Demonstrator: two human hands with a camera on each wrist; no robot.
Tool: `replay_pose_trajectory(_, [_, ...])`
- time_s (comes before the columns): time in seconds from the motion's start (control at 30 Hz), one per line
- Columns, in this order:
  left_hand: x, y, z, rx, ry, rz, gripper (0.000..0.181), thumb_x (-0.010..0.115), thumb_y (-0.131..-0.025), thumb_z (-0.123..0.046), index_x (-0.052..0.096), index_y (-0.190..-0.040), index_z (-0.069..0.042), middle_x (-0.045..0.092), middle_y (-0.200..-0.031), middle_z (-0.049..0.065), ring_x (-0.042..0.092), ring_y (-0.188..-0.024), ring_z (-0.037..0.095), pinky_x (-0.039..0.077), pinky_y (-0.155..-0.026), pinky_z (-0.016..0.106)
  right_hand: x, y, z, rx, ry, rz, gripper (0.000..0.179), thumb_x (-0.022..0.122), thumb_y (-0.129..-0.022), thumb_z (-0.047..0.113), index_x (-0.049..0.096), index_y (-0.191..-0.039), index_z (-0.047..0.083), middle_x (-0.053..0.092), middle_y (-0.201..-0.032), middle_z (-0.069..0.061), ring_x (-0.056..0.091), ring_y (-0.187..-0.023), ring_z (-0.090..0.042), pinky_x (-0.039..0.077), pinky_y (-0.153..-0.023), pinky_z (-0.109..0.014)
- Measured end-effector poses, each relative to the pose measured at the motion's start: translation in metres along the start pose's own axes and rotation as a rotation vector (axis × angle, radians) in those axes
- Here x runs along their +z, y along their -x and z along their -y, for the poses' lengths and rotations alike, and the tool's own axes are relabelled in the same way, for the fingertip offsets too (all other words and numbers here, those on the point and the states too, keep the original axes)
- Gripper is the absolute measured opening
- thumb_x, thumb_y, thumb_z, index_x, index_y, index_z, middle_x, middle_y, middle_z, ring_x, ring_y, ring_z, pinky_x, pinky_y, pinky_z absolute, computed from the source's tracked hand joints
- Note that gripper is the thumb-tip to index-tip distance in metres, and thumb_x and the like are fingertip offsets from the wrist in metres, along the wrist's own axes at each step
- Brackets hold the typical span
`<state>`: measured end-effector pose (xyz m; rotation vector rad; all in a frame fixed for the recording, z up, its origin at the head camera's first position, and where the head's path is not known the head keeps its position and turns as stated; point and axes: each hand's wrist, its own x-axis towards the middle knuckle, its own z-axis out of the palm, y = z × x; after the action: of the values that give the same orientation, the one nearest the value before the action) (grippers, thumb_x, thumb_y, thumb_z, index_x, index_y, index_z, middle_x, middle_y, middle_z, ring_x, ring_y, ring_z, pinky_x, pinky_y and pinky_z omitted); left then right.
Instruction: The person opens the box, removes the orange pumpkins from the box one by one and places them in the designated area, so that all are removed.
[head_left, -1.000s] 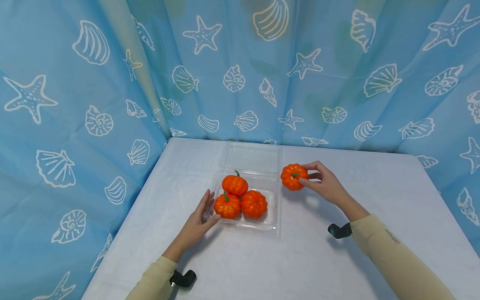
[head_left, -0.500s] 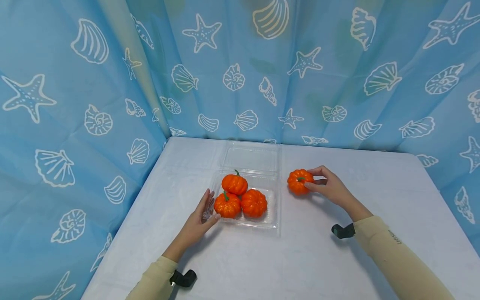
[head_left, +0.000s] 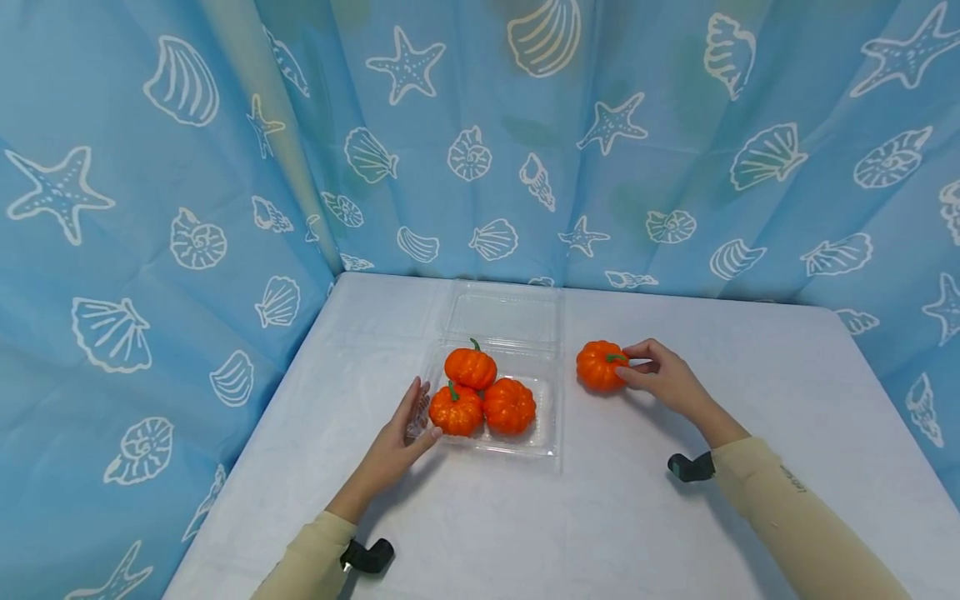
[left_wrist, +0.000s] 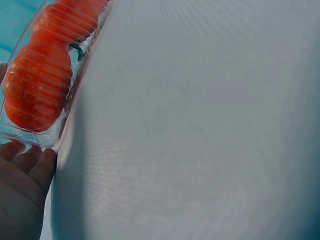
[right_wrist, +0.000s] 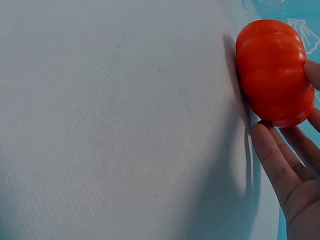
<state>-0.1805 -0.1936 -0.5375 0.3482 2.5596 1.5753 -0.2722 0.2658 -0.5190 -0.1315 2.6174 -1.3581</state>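
My right hand (head_left: 667,379) pinches a small orange toy pumpkin (head_left: 597,367) between thumb and fingers. In the right wrist view this pumpkin (right_wrist: 272,72) sits at the table surface, its green stem hidden. In the head view the stem tilts to the right. My left hand (head_left: 390,450) touches the left front corner of an open clear plastic clamshell box (head_left: 546,417), its fingers along the left wall and the thumb at the front rim. Inside the box sit a back pumpkin (head_left: 470,368), a front left pumpkin (head_left: 456,411) and a front right pumpkin (head_left: 510,407), touching one another.
The box's clear lid (head_left: 502,312) lies folded back toward the table's far edge. A white cloth covers the table (head_left: 487,533). A blue curtain (head_left: 465,100) with white shells and starfish hangs behind and at the left.
My right hand has moved the pumpkin a little right and down, away from the box, and its stem has turned rightward. The left hand and the box have stayed in place.
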Motion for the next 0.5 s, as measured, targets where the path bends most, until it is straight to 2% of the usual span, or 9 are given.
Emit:
replay_pose_trajectory(0.33, [0.0007,-0.0001,0.0015,0.0,-0.009,-0.005,0.09,0.068,-0.098,-0.033,0.011,-0.165,-0.018,0.029,-0.166,0.002,0.027,-0.152,0.026,0.022,-0.121,0.054,0.0003,-0.0031,0.0001,-0.038,0.056,-0.024,0.058,0.071,-0.095,0.045,0.052,-0.132,0.004,0.053,-0.14,-0.021,0.059,-0.116,-0.038,0.06,-0.083,-0.037])
replay_pose_trajectory(0.5, [0.0007,0.0002,0.0007,0.003,-0.009,-0.007,0.09,0.068,-0.098,-0.033,0.011,-0.165,-0.018,0.029,-0.166,0.002,0.027,-0.152,0.026,0.023,-0.121,0.053,0.0011,-0.0043,0.0008,-0.031,0.052,-0.026,0.06,0.071,-0.095,0.046,0.052,-0.133,0.004,0.053,-0.139,-0.021,0.059,-0.116,-0.038,0.06,-0.083,-0.038])
